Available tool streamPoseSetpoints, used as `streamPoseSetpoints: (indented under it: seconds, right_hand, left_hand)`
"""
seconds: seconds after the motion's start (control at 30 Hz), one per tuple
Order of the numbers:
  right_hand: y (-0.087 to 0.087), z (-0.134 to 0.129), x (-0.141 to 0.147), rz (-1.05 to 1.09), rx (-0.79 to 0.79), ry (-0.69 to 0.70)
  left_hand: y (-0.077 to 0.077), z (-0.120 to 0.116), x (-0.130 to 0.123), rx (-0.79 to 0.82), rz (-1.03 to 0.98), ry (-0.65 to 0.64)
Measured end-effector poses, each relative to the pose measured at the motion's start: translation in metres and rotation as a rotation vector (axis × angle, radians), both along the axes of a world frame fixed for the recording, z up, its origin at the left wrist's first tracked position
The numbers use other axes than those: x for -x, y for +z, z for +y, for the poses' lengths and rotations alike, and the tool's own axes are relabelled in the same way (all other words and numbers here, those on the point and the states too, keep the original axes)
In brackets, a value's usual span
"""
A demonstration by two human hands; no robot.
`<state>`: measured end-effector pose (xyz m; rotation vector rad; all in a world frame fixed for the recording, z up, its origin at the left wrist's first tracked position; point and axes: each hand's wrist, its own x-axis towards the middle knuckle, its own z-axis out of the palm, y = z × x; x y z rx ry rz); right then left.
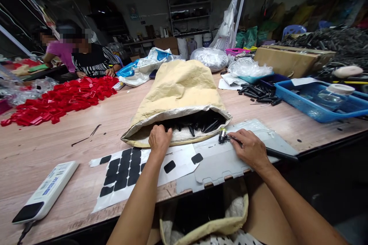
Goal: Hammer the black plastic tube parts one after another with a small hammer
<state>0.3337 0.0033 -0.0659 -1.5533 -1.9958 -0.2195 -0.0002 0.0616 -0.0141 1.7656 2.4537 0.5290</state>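
A hammer (222, 135) with a metal head and a long black handle lies in my right hand (250, 149), its fingers wrapped around the handle near the head. Beneath it is a grey-white flat board (212, 176). My left hand (160, 138) is closed at the mouth of a tan woven sack (184, 84); its fingertips are partly hidden, and what they hold does not show. Inside the sack's opening lie several black tapered plastic parts (211, 125). Below my left wrist is a white sheet of black rounded-square stickers (123, 170).
Red plastic pieces (66, 95) are heaped at left, near a seated person (92, 59). A white power bank (47, 189) with a cable lies front left. At right are a blue tray (313, 107) and a cardboard box (287, 61). Another open sack (212, 226) hangs below the table edge.
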Motion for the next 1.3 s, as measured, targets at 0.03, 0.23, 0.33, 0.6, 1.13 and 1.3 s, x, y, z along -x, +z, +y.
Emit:
streamPoseSetpoints:
  seconds: [0.03,0.23,0.33,0.6,1.13,1.3]
  right_hand:
    - [0.000,0.000,0.000,0.004,0.000,-0.001]
    - [0.001,0.000,0.000,0.013,-0.007,0.005]
    - [0.001,0.000,0.000,0.013,0.001,-0.003]
    - [0.001,-0.001,0.001,0.007,0.007,-0.010]
    - [0.002,-0.003,0.002,-0.011,-0.016,-0.048]
    - [0.000,-0.002,-0.001,-0.029,-0.012,-0.015]
  left_hand:
    - [0.000,0.000,-0.001,0.021,0.009,0.003]
    - [0.012,-0.027,-0.001,-0.012,-0.023,0.007]
    - [0.015,-0.051,-0.006,-0.103,-0.143,-0.127]
    - [-0.015,-0.076,-0.040,-0.061,-0.396,-0.599]
    - [-0.028,-0.073,-0.039,-0.113,-0.474,-0.631]
    - [-0.029,-0.071,-0.039,-0.111,-0.467,-0.637]
